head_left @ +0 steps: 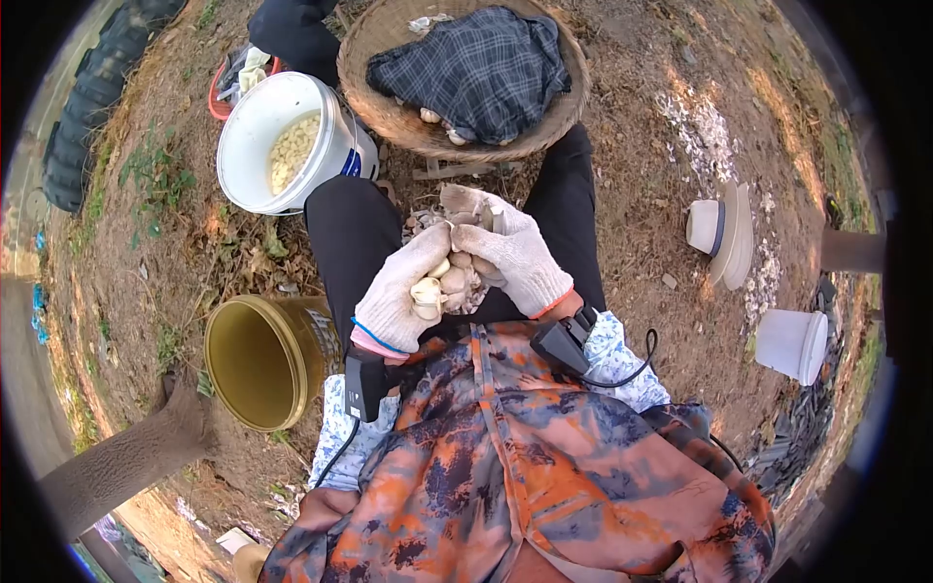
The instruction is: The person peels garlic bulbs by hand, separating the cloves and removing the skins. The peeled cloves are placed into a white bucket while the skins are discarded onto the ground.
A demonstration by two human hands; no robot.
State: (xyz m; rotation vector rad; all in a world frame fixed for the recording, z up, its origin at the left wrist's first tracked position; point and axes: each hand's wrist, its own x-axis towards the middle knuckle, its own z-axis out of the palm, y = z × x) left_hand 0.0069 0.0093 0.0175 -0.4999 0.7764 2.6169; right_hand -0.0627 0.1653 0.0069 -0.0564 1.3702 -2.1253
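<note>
Both my hands wear white knit gloves and meet over my lap. My left hand point(406, 287) is closed around several pale garlic cloves point(429, 295), some smooth and bare, some in purplish skin. Its thumb tip touches the fingers of my right hand point(510, 245). That hand is curled against the same cluster, thumb and fingers together at a clove near the top. Exactly what its fingertips pinch is partly hidden. Below the hands, between my knees, lies a heap of loose garlic skins point(418, 225).
A wicker basket point(573, 107) with dark plaid cloth point(476, 73) stands ahead. To the left are a white bucket point(233, 146) of peeled cloves and a yellowish bucket point(216, 361). A hat point(731, 236) and white tub point(785, 345) lie right. Another person's dark-clothed leg point(296, 39) shows.
</note>
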